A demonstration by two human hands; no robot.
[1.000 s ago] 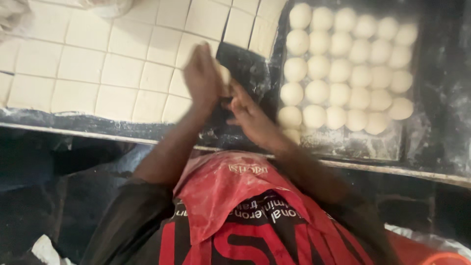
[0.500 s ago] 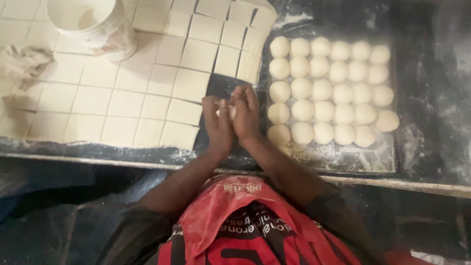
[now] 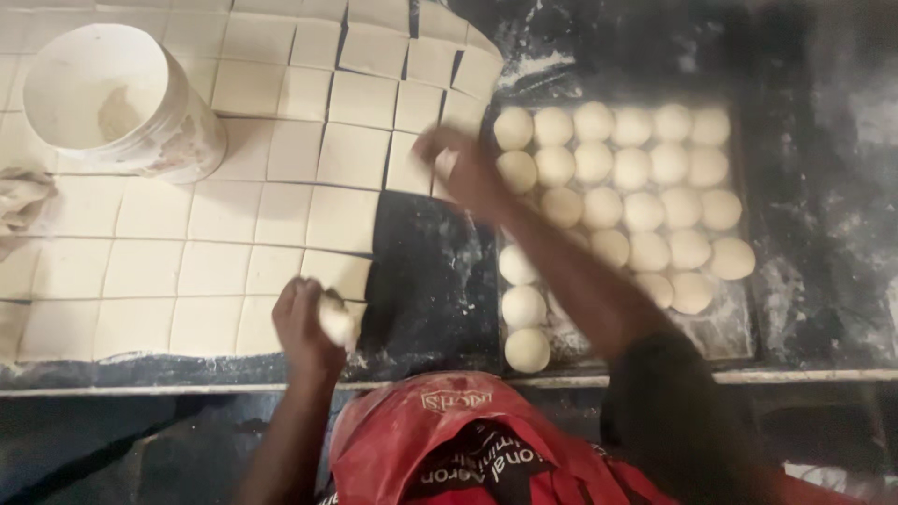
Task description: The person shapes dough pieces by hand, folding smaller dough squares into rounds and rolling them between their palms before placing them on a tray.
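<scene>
I look down on a dark, floury worktop. My left hand, at lower centre, has its fingers curled shut around a dough piece, just over the near edge of the cut dough. My right hand reaches to upper centre, blurred; its fingers seem closed on a small pale lump, though I cannot tell for sure. It hovers between the cut dough and the tray. On the left, a sheet of dough squares covers most of the worktop, scored into a grid; a gap near the middle shows bare dark surface where squares are gone. On the right, a tray holds rows of rounded dough balls, filling its upper part and left column, with its lower right corner bare. By my reckoning the shaping is partly done: many balls are made, but far more squares wait. A white bucket stands on the dough at upper left, and a crumpled cloth lies at the left edge. My right arm crosses the tray's left side, hiding some balls.
</scene>
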